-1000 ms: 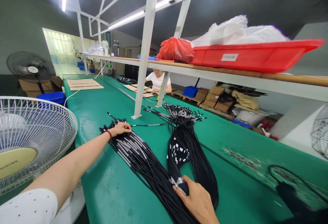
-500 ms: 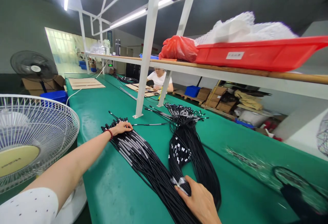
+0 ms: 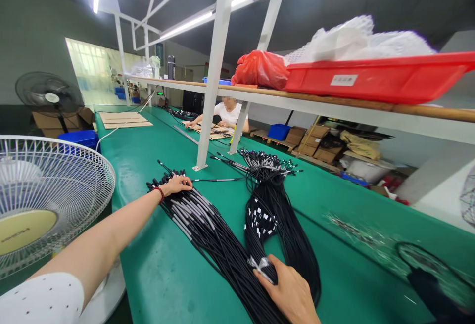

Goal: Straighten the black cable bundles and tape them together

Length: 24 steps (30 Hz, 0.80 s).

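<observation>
A long bundle of black cables (image 3: 222, 242) with grey sleeves near its far ends lies slantwise across the green table. My left hand (image 3: 177, 184), wearing a red bead bracelet, has its fingers curled over the cables close to those ends. Lower down, my right hand (image 3: 287, 287) is wrapped around the bundle beside a clear plastic tie (image 3: 260, 263); part of its grip is hidden. Right of this bundle, a second heap of black cables (image 3: 297, 235) curves round, with white labels (image 3: 261, 220) and many connector tips (image 3: 267, 163) at its far end.
At left stands a white fan (image 3: 55, 200) close to my arm. A white post (image 3: 213, 81) rises from the green table (image 3: 159, 274) to a shelf bearing a red tray (image 3: 374, 79). Thin loose strands (image 3: 356, 232) lie at right. Across the table sits a person (image 3: 226, 114).
Both my hands and the cables stay where they were. The person across the table has stretched an arm out to the left over the cardboard.
</observation>
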Tool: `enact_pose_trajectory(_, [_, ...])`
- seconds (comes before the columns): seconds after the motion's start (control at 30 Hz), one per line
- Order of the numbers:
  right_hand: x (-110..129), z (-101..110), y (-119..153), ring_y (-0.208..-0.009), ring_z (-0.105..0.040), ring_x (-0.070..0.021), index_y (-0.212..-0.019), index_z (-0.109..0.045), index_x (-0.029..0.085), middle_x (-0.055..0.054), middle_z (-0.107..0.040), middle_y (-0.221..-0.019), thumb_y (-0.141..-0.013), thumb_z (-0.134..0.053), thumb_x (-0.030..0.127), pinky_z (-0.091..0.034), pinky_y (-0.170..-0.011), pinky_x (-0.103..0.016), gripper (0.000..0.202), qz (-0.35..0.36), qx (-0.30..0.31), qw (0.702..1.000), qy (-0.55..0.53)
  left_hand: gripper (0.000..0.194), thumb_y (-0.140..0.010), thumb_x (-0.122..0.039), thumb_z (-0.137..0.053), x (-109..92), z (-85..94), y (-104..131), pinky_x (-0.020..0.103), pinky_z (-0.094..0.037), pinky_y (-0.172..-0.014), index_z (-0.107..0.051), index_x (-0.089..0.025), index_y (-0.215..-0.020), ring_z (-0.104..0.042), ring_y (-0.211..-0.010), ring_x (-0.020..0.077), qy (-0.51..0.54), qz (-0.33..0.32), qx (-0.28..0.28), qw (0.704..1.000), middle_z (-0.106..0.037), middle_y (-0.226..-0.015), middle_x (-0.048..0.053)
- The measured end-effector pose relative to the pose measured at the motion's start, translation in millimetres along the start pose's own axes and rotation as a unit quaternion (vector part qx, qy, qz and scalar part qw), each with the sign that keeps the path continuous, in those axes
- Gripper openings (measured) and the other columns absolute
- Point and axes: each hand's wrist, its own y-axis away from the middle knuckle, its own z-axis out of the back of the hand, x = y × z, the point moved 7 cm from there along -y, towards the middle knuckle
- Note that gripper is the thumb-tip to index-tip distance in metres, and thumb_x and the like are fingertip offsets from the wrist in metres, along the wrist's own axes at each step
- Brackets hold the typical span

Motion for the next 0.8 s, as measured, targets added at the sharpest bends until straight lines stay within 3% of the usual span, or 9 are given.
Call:
enact_pose_trajectory(0.53, [1.0,1.3,2.6,-0.100,-0.064,-0.0310,-0.124,-0.058,0.011,-0.012,-0.070,-0.102,-0.092,-0.053,0.043,-0.046,-0.083,-0.038,0.045,0.006,-0.009,1.000,-0.003,0.030,-0.092,-0.035,-0.058,-0.1,1.2,2.3,0.041,-0.054,-0.084,-0.059,-0.016,-0.115,-0.062,-0.098,0.0202,0.015,-0.005,-0.006,1.000,-0.062,-0.115,0.007])
enact_pose_trajectory(0.8, [4.0,5.1,2.6,-0.095,-0.064,-0.0300,-0.110,-0.061,0.017,-0.009,-0.070,-0.096,-0.092,-0.053,0.042,-0.044,-0.079,-0.036,0.032,0.016,-0.022,0.999,-0.016,0.029,-0.091,-0.035,-0.058,-2.4,2.4,3.9,0.040,-0.054,-0.083,-0.060,-0.015,-0.113,-0.063,-0.096,0.0195,0.017,-0.002,-0.018,1.000,-0.063,-0.112,0.007])
